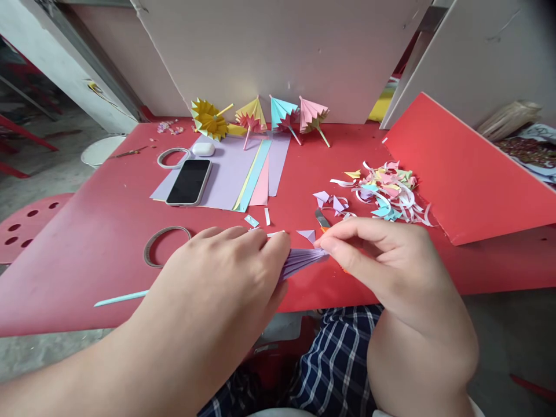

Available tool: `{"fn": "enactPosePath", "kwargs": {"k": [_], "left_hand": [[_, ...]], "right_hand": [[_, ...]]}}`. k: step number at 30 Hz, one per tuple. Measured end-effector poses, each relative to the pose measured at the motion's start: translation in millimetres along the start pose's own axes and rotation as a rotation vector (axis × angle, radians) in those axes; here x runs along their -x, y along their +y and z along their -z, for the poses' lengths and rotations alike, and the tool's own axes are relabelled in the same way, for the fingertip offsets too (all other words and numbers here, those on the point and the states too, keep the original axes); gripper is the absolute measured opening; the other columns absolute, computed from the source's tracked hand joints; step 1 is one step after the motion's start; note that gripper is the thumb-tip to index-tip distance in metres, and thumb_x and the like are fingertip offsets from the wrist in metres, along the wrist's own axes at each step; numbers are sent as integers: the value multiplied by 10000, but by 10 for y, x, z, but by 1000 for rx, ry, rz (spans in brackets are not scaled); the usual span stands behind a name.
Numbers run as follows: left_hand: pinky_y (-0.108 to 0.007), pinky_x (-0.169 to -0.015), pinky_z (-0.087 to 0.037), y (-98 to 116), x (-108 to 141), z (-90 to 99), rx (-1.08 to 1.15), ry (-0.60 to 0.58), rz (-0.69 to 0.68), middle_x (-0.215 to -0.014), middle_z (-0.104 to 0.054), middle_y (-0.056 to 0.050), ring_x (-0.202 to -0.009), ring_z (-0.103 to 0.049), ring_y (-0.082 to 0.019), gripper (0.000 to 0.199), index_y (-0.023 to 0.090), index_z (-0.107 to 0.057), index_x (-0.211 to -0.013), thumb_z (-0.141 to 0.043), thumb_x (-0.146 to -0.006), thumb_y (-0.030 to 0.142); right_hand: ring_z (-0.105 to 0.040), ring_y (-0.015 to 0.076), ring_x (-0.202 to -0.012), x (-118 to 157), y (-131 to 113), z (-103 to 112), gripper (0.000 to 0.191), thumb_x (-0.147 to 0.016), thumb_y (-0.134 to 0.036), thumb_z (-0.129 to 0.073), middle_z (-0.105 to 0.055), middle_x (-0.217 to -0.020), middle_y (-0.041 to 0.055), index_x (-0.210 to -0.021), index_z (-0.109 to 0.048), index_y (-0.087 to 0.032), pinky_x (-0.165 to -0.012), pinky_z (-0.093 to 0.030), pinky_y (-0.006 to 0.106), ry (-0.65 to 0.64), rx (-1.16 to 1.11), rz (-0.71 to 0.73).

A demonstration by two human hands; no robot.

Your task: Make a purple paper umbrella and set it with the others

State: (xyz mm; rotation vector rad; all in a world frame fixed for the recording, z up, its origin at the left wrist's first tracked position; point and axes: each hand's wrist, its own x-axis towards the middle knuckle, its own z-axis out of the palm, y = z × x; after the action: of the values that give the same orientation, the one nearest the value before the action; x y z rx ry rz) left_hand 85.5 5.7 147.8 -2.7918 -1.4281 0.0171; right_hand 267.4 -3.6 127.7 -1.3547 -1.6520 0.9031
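Pale wall panel (286,52) stands behind red tabletop (78,243); red board (469,179) at its right. White bucket (102,152) beyond left edge. Left hand (238,263) closed around purple pleated paper (299,263) over the near side; right hand (386,255) pinches its narrow end.

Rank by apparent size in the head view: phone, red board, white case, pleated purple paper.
1. Red board
2. Phone and pleated purple paper, unranked: the left hand hides part of the paper, which is nearer the camera
3. White case
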Motion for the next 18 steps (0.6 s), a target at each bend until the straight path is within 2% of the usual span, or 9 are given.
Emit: {"fn": "enactPosePath", "kwargs": {"k": [9,18], "left_hand": [[-316,-529,-305,61,74,43,-140,133,-23,-600,-509,-24,-527,-451,-179,132,223,-471,-690,-461,-771,327],[-273,-457,-233,17,35,70,-22,98,0,-506,-450,7,-441,-394,-136,174,217,-431,-608,-502,-727,323]], "right_hand": [[-585,107,-615,37,-43,-29,157,-807,-278,-561,-630,-669,-6,-708,-651,-193,-504,-470,182,38,-73,-34],[-600,109,-658,46,-66,13,130,-811,-267,-573,-651,-708,-19,-734,-664,-214,-578,-484,196,5,-52,24]]}}
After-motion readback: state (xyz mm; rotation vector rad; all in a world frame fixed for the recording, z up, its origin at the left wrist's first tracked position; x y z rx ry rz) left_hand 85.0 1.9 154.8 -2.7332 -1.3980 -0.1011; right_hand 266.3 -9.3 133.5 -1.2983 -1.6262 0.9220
